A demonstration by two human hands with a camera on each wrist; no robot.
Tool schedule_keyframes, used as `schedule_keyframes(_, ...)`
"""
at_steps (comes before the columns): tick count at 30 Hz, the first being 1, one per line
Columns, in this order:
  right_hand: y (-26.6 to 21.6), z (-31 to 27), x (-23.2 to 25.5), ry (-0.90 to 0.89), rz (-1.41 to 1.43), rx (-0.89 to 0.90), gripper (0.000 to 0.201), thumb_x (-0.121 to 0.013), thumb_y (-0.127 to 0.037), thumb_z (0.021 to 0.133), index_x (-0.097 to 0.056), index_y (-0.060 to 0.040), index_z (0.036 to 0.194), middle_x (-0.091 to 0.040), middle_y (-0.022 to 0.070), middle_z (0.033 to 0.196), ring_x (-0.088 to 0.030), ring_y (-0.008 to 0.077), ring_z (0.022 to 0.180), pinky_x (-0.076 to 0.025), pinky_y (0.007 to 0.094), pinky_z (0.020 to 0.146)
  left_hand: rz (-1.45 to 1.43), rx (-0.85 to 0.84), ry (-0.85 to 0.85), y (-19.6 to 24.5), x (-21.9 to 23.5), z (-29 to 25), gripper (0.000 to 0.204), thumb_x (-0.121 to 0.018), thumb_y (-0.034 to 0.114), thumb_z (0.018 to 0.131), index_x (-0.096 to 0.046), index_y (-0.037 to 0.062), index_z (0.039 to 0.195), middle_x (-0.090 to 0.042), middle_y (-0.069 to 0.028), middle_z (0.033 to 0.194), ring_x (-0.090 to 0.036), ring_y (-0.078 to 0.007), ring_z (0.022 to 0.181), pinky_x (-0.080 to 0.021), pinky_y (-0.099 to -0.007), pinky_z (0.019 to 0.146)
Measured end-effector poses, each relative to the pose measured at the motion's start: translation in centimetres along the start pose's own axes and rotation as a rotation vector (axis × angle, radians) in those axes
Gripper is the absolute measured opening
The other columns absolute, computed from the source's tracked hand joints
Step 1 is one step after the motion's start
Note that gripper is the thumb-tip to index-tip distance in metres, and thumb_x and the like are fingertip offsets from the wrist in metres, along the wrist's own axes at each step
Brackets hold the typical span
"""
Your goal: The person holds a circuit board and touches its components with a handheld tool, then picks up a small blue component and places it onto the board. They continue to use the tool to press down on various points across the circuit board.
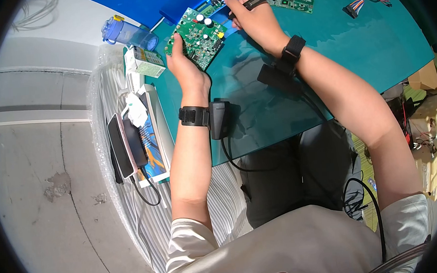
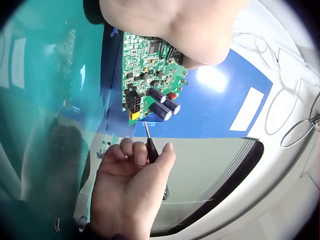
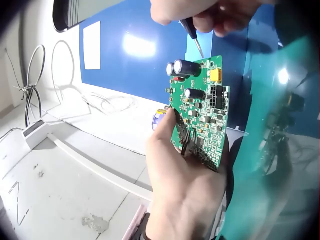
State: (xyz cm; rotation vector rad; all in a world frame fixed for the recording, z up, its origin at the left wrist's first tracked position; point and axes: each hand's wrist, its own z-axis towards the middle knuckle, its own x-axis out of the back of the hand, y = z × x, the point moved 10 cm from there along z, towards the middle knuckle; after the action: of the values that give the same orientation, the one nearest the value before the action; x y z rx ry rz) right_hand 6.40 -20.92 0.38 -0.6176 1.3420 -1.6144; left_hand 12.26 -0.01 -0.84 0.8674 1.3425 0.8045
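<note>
A green circuit board [image 1: 199,36] with large capacitors and a yellow part is held up by my left hand [image 1: 186,70], thumb over one edge. In the right wrist view, the left palm [image 3: 187,185] lies behind the board's lower end. My right hand [image 1: 259,26] grips a screwdriver [image 1: 258,1] by its black handle. Its thin metal shaft [image 2: 147,130] points at the board's edge beside the yellow part [image 2: 134,115]. The tip is right at that corner in the right wrist view. Most of the left fingers are hidden behind the board.
Beyond the hands stands a blue panel [image 1: 133,3]. Another green board [image 1: 295,2] and bundled wires [image 1: 354,8] lie at the far right of the green tabletop [image 1: 364,50]. A blue bottle [image 1: 133,35], a small carton [image 1: 145,63] and a phone [image 1: 122,146] line the left side.
</note>
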Motion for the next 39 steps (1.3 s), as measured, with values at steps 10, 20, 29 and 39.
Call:
schedule_keyframes(10,0.9,-0.2,-1.7,-0.167,0.115,-0.075,0.029,-0.059,-0.022,0.102,-0.056,-0.0031,0.080,-0.059,0.0018,0.072,-0.062,0.0086,0.073,-0.049,0.0240,0.067,-0.002,-0.003,0.032,0.7,-0.5,-1.1,0.023,-0.058,0.029,0.099,-0.064,0.0086,0.107,-0.069,-0.0038,0.107,-0.068,-0.0198,0.097,-0.053,-0.0355,0.088)
schedule_keyframes(20,0.5,-0.4,-1.6,-0.132,0.198,-0.072,0.027,-0.058,-0.022,0.103,-0.055,-0.0031,0.085,-0.062,0.0017,0.083,-0.068,0.0090,0.082,-0.057,0.0237,0.073,-0.006,0.004,0.078,0.4,0.3,-0.6,0.029,-0.054,0.029,0.096,-0.068,0.0068,0.109,-0.072,-0.0069,0.108,-0.069,-0.0231,0.097,-0.054,-0.0387,0.090)
schedule_keyframes(29,-0.9,-0.6,-1.5,-0.109,0.076,0.073,0.032,-0.067,-0.023,0.093,-0.053,-0.0029,0.072,-0.057,0.0019,0.062,-0.061,0.0112,0.061,-0.048,0.0299,0.058,-0.004,0.000,0.057,0.4,0.3,-0.5,0.024,-0.056,0.028,0.097,-0.065,0.0078,0.106,-0.070,-0.0057,0.106,-0.068,-0.0212,0.096,-0.054,-0.0370,0.089)
schedule_keyframes(39,-1.8,-0.7,-1.6,-0.111,-0.159,0.176,0.030,-0.062,-0.024,0.093,-0.053,0.0011,0.079,-0.053,0.0113,0.066,-0.057,0.0249,0.062,-0.045,0.0368,0.061,0.027,-0.017,0.082,0.1,1.0,0.1,0.027,-0.056,0.029,0.096,-0.067,0.0073,0.106,-0.071,-0.0063,0.106,-0.069,-0.0221,0.096,-0.054,-0.0381,0.089)
